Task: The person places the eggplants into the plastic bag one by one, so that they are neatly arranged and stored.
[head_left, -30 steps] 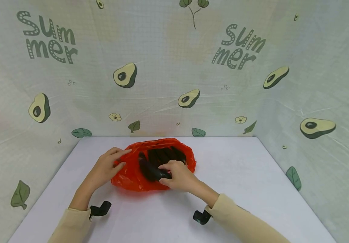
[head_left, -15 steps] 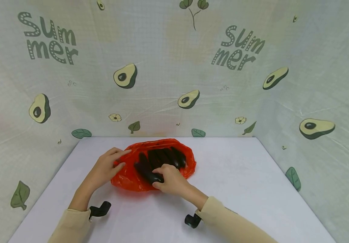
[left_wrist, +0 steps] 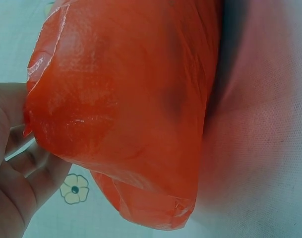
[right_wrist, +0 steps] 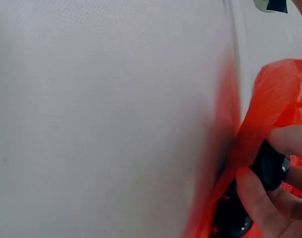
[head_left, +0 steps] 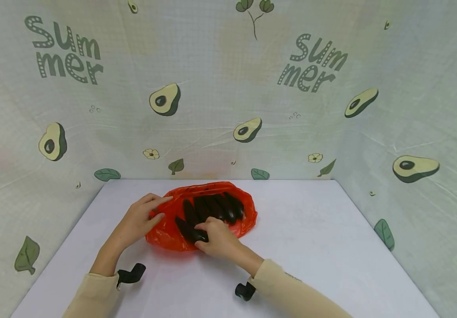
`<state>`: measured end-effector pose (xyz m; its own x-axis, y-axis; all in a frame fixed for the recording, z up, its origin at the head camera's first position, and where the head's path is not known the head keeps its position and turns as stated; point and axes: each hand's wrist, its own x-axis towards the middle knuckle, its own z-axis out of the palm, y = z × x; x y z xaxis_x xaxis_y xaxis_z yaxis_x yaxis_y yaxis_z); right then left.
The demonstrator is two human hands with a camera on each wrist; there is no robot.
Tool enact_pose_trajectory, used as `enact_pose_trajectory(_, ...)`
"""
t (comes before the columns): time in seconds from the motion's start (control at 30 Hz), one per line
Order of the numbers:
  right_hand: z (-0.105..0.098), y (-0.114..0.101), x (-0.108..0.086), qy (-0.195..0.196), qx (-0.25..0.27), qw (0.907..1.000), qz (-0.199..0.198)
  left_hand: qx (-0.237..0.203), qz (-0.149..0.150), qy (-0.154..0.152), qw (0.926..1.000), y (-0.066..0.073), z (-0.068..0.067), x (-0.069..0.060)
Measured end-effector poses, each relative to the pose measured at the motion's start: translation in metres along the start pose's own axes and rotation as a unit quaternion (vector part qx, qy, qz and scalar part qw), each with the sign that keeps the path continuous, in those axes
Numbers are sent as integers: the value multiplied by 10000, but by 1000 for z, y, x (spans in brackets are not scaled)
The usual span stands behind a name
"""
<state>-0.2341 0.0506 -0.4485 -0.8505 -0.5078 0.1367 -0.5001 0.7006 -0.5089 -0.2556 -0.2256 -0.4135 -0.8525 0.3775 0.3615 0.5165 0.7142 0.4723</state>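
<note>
A red plastic bag (head_left: 164, 236) lies with its mouth spread on the table, and several dark eggplants (head_left: 232, 205) lie side by side inside. My right hand (head_left: 220, 240) grips the near end of one eggplant (head_left: 186, 229) at the front left of the row. In the right wrist view, thumb and fingers curl round that eggplant's glossy end (right_wrist: 270, 166), just inside the bag's rim. The bag's left edge is held by my left hand (head_left: 138, 216), thumb and fingers on it. Part of the left fingers is hidden behind the red plastic in the left wrist view.
The white table (head_left: 311, 247) runs out around the bag on both sides and in front. Behind it rises a cloth backdrop (head_left: 212, 57) printed with avocados and leaves. Black wrist cameras (head_left: 131, 274) stick out below both sleeves.
My right hand has moved left and slightly toward me with the eggplant, which now lies lower in the bag. More of the other eggplants shows. The left hand stays put.
</note>
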Motion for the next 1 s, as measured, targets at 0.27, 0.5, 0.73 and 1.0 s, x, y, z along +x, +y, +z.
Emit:
enact_pose_trajectory(0.27, 5, 0, 0, 147, -70, 9999, -35, 70, 120, -67, 9999, -1, 1, 0)
enact_pose_trajectory(0.5, 8, -3, 1, 208, -117, 9997, -74, 67, 57, -160, 9998, -2, -3, -3)
enact_pose_trajectory(0.73, 12, -2, -1, 144, -68, 9999, -35, 106, 30, -208, 9997, -3, -3, -4)
enact_pose_trajectory(1.0, 10, 3, -4, -28, -123, 9996, -235, -21, 80, -138, 9999, -5, -2, -9)
